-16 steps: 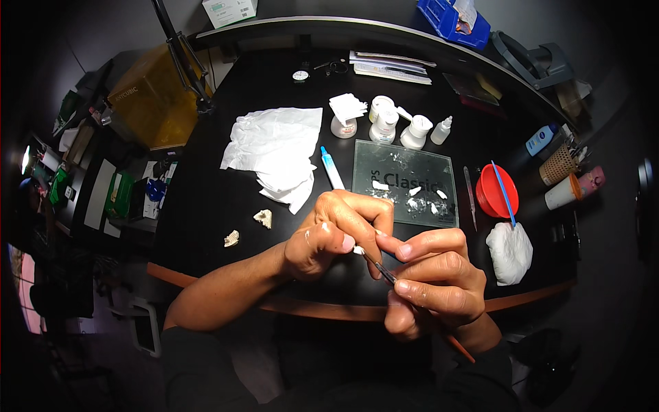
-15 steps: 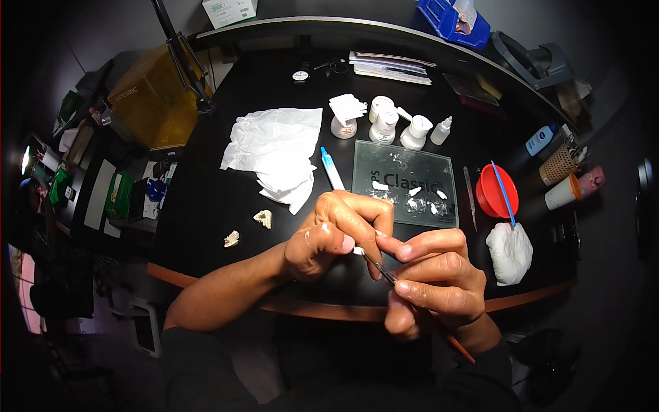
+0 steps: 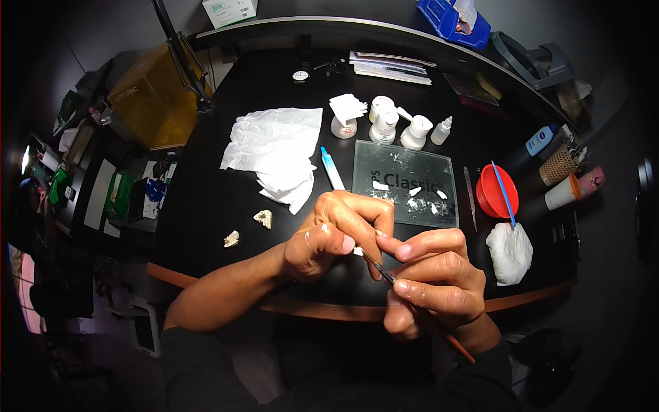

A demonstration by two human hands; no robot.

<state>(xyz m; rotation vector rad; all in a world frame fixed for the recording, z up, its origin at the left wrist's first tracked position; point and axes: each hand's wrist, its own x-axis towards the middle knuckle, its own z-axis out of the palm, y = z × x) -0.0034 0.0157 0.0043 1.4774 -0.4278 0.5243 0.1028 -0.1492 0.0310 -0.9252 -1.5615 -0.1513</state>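
Note:
Pinched between the thumb and fingers of my left hand (image 3: 336,237) is a small white tooth-like piece (image 3: 358,252). My right hand (image 3: 439,281) is closed around a thin brush (image 3: 458,348) with a reddish-brown handle and a dark metal neck. Its tip points up and left and reaches the white piece; whether it touches is too small to tell. The fingers of both hands meet above the table's front edge. Beyond them lies a glass slab (image 3: 405,161) with white powder and several small white pieces. Two cream toothed model pieces (image 3: 263,218) rest left of my hands.
Behind the slab stand white jars (image 3: 415,134) and a dropper bottle (image 3: 442,130). White tissues (image 3: 271,141) and a blue-white tube (image 3: 331,168) lie to the left. On the right are slim tweezers (image 3: 469,196), a red bowl (image 3: 489,196), a blue stick (image 3: 504,189) and a white wad (image 3: 509,254).
The brush tip and the white piece have shifted very slightly between my fingers. Both hands stay in the same place, and nothing on the table has moved.

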